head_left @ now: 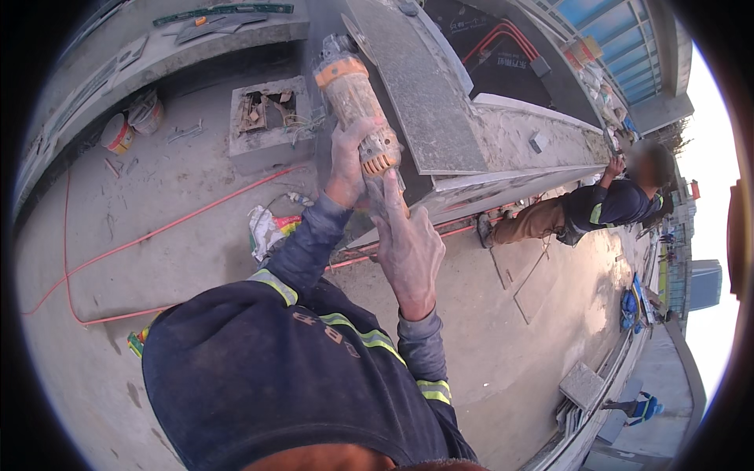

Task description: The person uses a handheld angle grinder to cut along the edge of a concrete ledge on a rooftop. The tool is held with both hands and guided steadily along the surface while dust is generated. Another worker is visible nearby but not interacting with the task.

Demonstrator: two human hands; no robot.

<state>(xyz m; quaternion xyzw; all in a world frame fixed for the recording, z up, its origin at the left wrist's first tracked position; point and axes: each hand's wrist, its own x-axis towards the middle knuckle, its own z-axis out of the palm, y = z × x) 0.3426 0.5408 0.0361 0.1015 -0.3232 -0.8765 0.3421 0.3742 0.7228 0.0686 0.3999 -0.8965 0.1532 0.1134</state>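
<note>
A dusty orange-and-grey angle grinder (350,96) points away from me, its thin disc (358,39) at the far end beside the edge of a grey stone slab (440,129). My left hand (348,161) is wrapped round the grinder's body from the left. Farther back on the tool, my right hand (409,253) is closed on the rear end, its index finger lying along the casing. Both hands are coated in pale dust. Whether the disc touches the slab's edge I cannot tell.
A co-worker (613,206) stands at the right by the slab-topped wall. Red hose (177,216) crosses the concrete floor at the left. Buckets (118,135), a square opening (269,110) with rubble and a white bag (267,229) lie beyond. Stacked slabs (581,386) sit lower right.
</note>
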